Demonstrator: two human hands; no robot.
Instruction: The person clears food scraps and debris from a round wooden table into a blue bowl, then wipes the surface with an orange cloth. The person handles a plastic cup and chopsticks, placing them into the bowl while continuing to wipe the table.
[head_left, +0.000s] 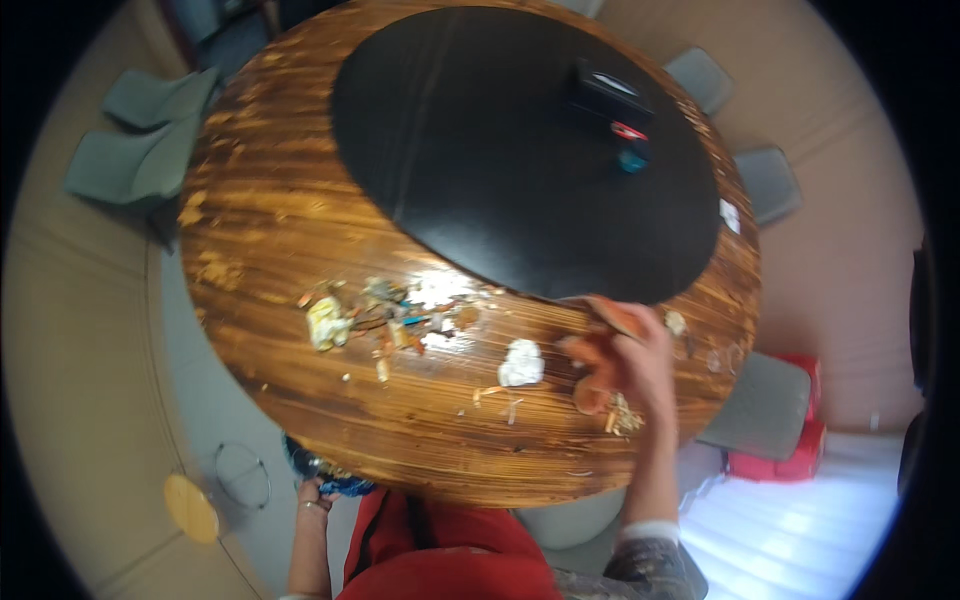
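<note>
My right hand (646, 349) is closed around an orange-brown cloth (600, 367), which rests on the round wooden table (420, 450) near the edge of its black centre disc. Beside the cloth lie a small pile of light scraps (622, 417) and a crumpled white tissue (522, 363). Farther left, a yellow-stained tissue (327, 324) sits by a heap of mixed food scraps (397, 319). Below the table's near left edge, my left hand (315, 495) grips a dark container with a blue bag (341, 484) around it; some scraps show inside.
The black disc (480, 150) carries a dark tissue box (611, 94), a red item (628, 132) and a teal item (633, 159). Grey chairs (757, 409) stand around the table. A round wooden-topped stool (191, 508) is at lower left. Red boxes (780, 457) stand at right.
</note>
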